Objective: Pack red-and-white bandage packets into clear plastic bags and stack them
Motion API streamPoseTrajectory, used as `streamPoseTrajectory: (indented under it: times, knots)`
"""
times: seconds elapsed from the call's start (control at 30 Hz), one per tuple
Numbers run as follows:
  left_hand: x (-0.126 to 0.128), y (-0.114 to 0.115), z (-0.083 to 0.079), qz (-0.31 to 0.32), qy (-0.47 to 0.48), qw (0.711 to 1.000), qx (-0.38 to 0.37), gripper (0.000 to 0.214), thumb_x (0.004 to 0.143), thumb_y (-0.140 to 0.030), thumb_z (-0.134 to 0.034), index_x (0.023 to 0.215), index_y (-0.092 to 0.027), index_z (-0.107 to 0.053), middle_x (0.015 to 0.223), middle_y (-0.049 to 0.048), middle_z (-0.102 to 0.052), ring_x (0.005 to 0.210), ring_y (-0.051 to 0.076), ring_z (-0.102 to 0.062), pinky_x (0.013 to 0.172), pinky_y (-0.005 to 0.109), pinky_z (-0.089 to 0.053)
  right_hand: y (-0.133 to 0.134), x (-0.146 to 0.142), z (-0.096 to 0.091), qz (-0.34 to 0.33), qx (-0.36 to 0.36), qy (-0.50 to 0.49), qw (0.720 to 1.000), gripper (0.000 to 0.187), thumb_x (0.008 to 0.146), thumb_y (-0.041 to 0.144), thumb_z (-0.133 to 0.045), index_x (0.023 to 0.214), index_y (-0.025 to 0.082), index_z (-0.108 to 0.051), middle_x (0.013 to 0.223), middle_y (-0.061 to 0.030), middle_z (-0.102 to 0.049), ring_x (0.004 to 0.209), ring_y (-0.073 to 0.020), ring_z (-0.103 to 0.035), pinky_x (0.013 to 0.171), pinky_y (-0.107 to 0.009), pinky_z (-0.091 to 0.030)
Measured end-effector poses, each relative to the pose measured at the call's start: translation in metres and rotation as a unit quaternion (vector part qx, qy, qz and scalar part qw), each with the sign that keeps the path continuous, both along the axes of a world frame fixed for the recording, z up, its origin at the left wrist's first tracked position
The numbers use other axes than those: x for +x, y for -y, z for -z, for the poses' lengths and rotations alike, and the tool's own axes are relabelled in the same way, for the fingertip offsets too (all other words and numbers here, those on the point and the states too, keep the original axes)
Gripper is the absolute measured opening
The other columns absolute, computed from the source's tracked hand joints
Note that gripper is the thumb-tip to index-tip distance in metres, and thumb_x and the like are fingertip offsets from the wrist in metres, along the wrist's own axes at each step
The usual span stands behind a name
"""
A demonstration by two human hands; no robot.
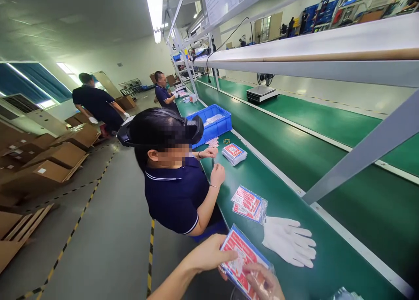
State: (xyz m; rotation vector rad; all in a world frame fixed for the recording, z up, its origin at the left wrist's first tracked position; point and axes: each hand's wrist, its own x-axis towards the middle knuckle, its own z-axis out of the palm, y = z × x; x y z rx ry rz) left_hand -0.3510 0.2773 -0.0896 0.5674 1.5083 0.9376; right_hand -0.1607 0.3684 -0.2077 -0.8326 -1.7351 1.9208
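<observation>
1 packet (pixel 242 257) in left hand (pixel 209 252) and right hand (pixel 266 283), blue bin (pixel 218 131) holding bags (pixel 214 118)

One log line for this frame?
left hand: holds red-and-white packet | right hand: holds same packet | nearby: white gloves, loose packets on green bench | co-worker: at bench ahead

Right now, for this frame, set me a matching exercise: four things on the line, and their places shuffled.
1 white gloves
2 blue bin
3 scale
4 red packet

a between left hand and right hand
b on the far belt
c lying unworn, flat on the near belt
d past the seated co-worker

Pairs: 1-c, 2-d, 3-b, 4-a
</observation>
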Motion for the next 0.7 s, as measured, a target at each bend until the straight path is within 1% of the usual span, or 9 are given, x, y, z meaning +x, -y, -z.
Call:
streamPoseTrajectory:
  times: [0.07, 0.13, 0.17, 0.23, 0.3, 0.37, 0.43, 0.53, 0.7]
  knots:
    - [0.001, -0.002, 0.005, -0.006, -0.004, 1.0, 0.001, 0.034, 0.078, -0.038, -0.075, 0.102, -0.014, -0.074, 0.086, 0.0063, -0.075, 0.065, 0.016, -0.065, 0.052, 0.023, -0.055, 0.006, 0.001, -0.005, 0.046, -0.016, 0.009, 0.999, 0.045, 0.072, 0.068, -0.074, 0.087, 0.026, -0.079, 0.096, -0.0087, -0.082, 0.092, -0.0315, -0.076, 0.083, -0.036, -0.063]
    - [0.005, -0.003, 0.009, -0.016, -0.003, 1.0, 0.007, 0.035, 0.077, -0.037, -0.077, 0.103, -0.013, -0.074, 0.085, 0.0058, -0.074, 0.064, 0.015, -0.064, 0.054, 0.024, -0.055, 0.011, 0.002, -0.006, 0.08, -0.046, 0.011, 0.996, 0.049, 0.073, 0.066, -0.074, 0.099, 0.025, -0.077, 0.108, -0.0099, -0.081, 0.1, -0.0313, -0.075, 0.084, -0.033, -0.063]
    - [0.007, -0.003, 0.01, -0.021, -0.001, 1.0, 0.011, 0.036, 0.077, -0.038, -0.077, 0.103, -0.013, -0.074, 0.085, 0.0058, -0.074, 0.064, 0.015, -0.063, 0.054, 0.024, -0.055, 0.012, 0.003, -0.005, 0.087, -0.06, 0.012, 0.994, 0.051, 0.075, 0.064, -0.074, 0.105, 0.024, -0.075, 0.112, -0.0107, -0.08, 0.104, -0.0313, -0.074, 0.084, -0.033, -0.063]
    - [0.013, -0.002, 0.011, -0.029, 0.001, 0.999, 0.024, 0.037, 0.078, -0.039, -0.077, 0.103, -0.012, -0.074, 0.085, 0.0061, -0.073, 0.064, 0.015, -0.063, 0.055, 0.025, -0.054, 0.01, 0.004, -0.002, 0.072, -0.071, 0.018, 0.995, 0.053, 0.076, 0.062, -0.074, 0.111, 0.022, -0.075, 0.117, -0.0118, -0.079, 0.106, -0.032, -0.074, 0.085, -0.033, -0.063]
    - [0.018, 0.0, 0.013, -0.038, -0.002, 0.999, 0.039, 0.037, 0.079, -0.041, -0.077, 0.102, -0.012, -0.073, 0.084, 0.006, -0.073, 0.063, 0.015, -0.062, 0.056, 0.025, -0.053, 0.006, 0.006, 0.002, 0.046, -0.052, 0.028, 0.997, 0.05, 0.075, 0.06, -0.075, 0.108, 0.022, -0.078, 0.115, -0.0116, -0.08, 0.105, -0.033, -0.075, 0.087, -0.034, -0.063]
    - [0.021, 0.001, 0.015, -0.048, -0.01, 0.997, 0.055, 0.037, 0.08, -0.043, -0.077, 0.099, -0.012, -0.073, 0.082, 0.0056, -0.072, 0.062, 0.015, -0.061, 0.056, 0.025, -0.052, 0.002, 0.007, 0.005, 0.042, -0.026, 0.04, 0.998, 0.044, 0.074, 0.059, -0.076, 0.099, 0.023, -0.081, 0.109, -0.0106, -0.082, 0.1, -0.0331, -0.076, 0.085, -0.034, -0.064]
    - [0.023, 0.002, 0.018, -0.056, -0.015, 0.996, 0.067, 0.038, 0.08, -0.045, -0.076, 0.098, -0.012, -0.073, 0.081, 0.0053, -0.072, 0.061, 0.014, -0.06, 0.056, 0.025, -0.051, 0.0, 0.006, 0.007, 0.066, -0.018, 0.045, 0.997, 0.04, 0.074, 0.059, -0.076, 0.092, 0.023, -0.082, 0.1, -0.0101, -0.083, 0.091, -0.0317, -0.078, 0.078, -0.032, -0.065]
    - [0.026, 0.003, 0.022, -0.057, -0.026, 0.995, 0.073, 0.038, 0.082, -0.046, -0.075, 0.097, -0.011, -0.071, 0.078, 0.0047, -0.071, 0.059, 0.014, -0.059, 0.055, 0.025, -0.052, -0.001, 0.005, 0.008, 0.103, -0.024, 0.037, 0.994, 0.041, 0.073, 0.06, -0.077, 0.084, 0.021, -0.081, 0.091, -0.0114, -0.083, 0.08, -0.0301, -0.079, 0.069, -0.03, -0.066]
    - [0.032, 0.0, 0.021, -0.045, -0.046, 0.995, 0.074, 0.038, 0.084, -0.046, -0.072, 0.099, -0.011, -0.07, 0.079, 0.0052, -0.07, 0.063, 0.016, -0.062, 0.056, 0.026, -0.054, 0.0, 0.01, 0.004, 0.115, -0.027, 0.036, 0.992, 0.044, 0.074, 0.061, -0.075, 0.085, 0.019, -0.081, 0.088, -0.0125, -0.083, 0.077, -0.0308, -0.078, 0.067, -0.034, -0.066]
